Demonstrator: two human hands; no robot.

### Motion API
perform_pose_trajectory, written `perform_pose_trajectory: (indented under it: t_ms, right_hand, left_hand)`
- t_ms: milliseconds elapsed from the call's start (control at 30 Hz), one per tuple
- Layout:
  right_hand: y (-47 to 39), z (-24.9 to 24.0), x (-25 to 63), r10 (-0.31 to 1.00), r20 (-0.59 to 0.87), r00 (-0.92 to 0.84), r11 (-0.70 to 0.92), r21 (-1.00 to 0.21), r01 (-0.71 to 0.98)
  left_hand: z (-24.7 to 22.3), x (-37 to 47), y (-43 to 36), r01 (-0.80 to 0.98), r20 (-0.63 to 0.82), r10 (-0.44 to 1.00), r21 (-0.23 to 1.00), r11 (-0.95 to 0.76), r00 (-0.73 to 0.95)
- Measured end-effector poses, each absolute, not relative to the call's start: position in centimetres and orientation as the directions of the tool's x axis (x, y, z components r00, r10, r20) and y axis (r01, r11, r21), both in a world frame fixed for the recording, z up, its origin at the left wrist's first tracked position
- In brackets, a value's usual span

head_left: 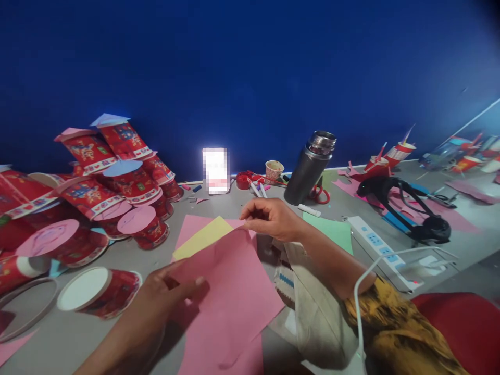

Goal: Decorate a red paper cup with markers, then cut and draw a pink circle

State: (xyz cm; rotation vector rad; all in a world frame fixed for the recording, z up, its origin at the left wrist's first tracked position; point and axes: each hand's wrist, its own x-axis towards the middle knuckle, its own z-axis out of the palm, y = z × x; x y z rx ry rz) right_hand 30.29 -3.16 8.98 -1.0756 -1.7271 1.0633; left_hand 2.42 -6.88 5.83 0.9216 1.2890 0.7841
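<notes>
A pink paper sheet (234, 286) is raised off the table between my hands, tilted, with one corner at the top. My right hand (269, 217) pinches that top corner between thumb and fingers. At the sheet's left edge, my left hand (172, 291) grips it, thumb lying on top and the fingers partly hidden. Beneath and behind it lie more pink paper and a yellow sheet (205, 238). A green sheet (330, 232) lies beyond my right forearm, and a beige cloth item (320, 307) is under that forearm.
Red paper cups (91, 195) with paper discs are stacked at the left; another cup (101, 291) lies nearer. A dark flask (308, 172), a paper cup (274, 171) and a lit screen (216, 169) stand behind. At right are a power strip (378, 245), a white cable and a black headset (406, 208).
</notes>
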Motion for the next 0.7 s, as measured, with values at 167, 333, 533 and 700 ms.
perform_pose_trajectory:
  t_ms: [167, 333, 533, 700]
  right_hand:
    - [-1.4, 8.1, 34.8, 0.966, 0.259, -0.024, 0.229, -0.8, 0.555]
    - [-1.5, 6.3, 38.4, 0.999, -0.009, 0.048, -0.049, -0.297, 0.954]
    - [-2.0, 5.0, 37.2, 0.998, -0.061, 0.029, -0.044, -0.26, 0.965]
    - [-2.0, 5.1, 36.3, 0.995, -0.069, 0.069, -0.083, -0.239, 0.968]
  left_hand:
    - [6.2, 2.8, -5.0, -0.012, -0.444, 0.86, 0.887, 0.461, 0.253]
    - [5.5, 3.1, -3.2, -0.056, -0.474, 0.83, 0.858, 0.51, 0.294]
    - [3.2, 3.6, -3.2, -0.105, -0.463, 0.85, 0.86, 0.499, 0.251]
    - [2.7, 2.8, -3.2, -0.146, -0.439, 0.873, 0.869, 0.472, 0.211]
